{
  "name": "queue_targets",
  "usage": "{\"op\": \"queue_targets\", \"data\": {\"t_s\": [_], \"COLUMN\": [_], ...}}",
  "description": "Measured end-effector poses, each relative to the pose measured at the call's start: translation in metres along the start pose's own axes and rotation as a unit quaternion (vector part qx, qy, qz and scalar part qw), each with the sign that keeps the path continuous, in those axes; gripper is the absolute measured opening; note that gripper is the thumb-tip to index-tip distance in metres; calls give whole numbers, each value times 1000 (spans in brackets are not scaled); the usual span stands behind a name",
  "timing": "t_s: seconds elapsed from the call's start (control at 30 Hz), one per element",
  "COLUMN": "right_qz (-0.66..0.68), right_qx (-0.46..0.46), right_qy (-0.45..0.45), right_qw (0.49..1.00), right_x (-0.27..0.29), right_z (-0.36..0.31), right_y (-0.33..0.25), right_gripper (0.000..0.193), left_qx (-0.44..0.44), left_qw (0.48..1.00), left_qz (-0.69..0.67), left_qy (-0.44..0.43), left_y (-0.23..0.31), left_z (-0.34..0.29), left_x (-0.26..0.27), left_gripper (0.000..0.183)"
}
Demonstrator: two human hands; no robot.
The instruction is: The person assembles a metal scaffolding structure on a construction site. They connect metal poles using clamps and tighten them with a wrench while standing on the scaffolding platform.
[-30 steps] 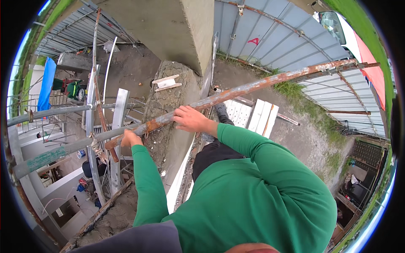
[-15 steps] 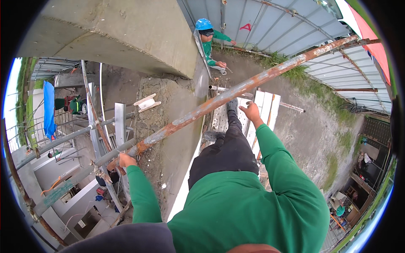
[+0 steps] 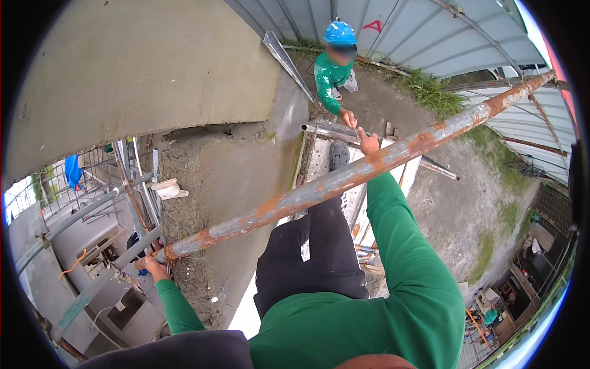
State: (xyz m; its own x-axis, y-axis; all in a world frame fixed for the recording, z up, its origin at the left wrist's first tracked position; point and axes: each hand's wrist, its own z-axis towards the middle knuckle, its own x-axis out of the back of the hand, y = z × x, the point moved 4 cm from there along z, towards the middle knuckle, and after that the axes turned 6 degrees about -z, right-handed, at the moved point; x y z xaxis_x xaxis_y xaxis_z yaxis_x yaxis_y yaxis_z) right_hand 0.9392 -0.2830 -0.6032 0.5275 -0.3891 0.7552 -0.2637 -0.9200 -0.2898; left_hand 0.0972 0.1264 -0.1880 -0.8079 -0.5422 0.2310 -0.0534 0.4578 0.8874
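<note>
Rusty pipe: the long, rust-streaked metal pipe (image 3: pixel 344 178) runs on a slant across your view, from its lower end at the left by the scaffold up to the top right, past the corrugated metal fence (image 3: pixel 430 37).
Your left hand: your left hand (image 3: pixel 153 265) sits just under the pipe's lower end, fingers curled around it where it meets the grey scaffold tubes (image 3: pixel 80 215); it grips that end.
Your right hand: your right hand (image 3: pixel 369 144) is stretched forward, its green sleeve passing under the pipe. It shows just above the pipe's upper edge; you cannot tell whether it is closed on the pipe or only resting against it.
Other person: a person in a blue hard hat (image 3: pixel 340 32) and a green top stands on the dirt ground below, one hand (image 3: pixel 348 118) reaching up, close to your right hand and just above a second, greyer pipe (image 3: pixel 332 130).
Second pipe: it lies across the top of the light plank platform (image 3: pixel 350 184), near your dark shoe (image 3: pixel 338 155).
Surroundings: a concrete slab (image 3: pixel 141 74) fills the upper left; a rough concrete wall drops away beneath it.
</note>
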Motion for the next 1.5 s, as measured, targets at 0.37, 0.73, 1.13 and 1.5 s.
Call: {"op": "queue_targets", "data": {"t_s": [0.37, 0.73, 1.13, 1.5], "right_qz": [-129, -230, 42, -128], "right_qx": [92, 40, 120, 635], "right_qy": [-77, 28, -97, -183], "right_qw": [984, 972, 987, 740], "right_x": [-66, 39, 102, 215], "right_z": [87, 74, -152, -463], "right_y": [72, 97, 76, -87], "right_gripper": [51, 40, 44, 31], "left_qx": [-71, -146, -15, 3], "left_qw": [995, 986, 999, 989], "left_qz": [74, 83, 9, 135], "left_qy": [9, -11, 45, 53], "left_y": [0, 20, -10, 10], "left_z": [26, 87, 30, -82], "left_x": [23, 68, 36, -51], "left_gripper": [36, 30, 29, 105]}}
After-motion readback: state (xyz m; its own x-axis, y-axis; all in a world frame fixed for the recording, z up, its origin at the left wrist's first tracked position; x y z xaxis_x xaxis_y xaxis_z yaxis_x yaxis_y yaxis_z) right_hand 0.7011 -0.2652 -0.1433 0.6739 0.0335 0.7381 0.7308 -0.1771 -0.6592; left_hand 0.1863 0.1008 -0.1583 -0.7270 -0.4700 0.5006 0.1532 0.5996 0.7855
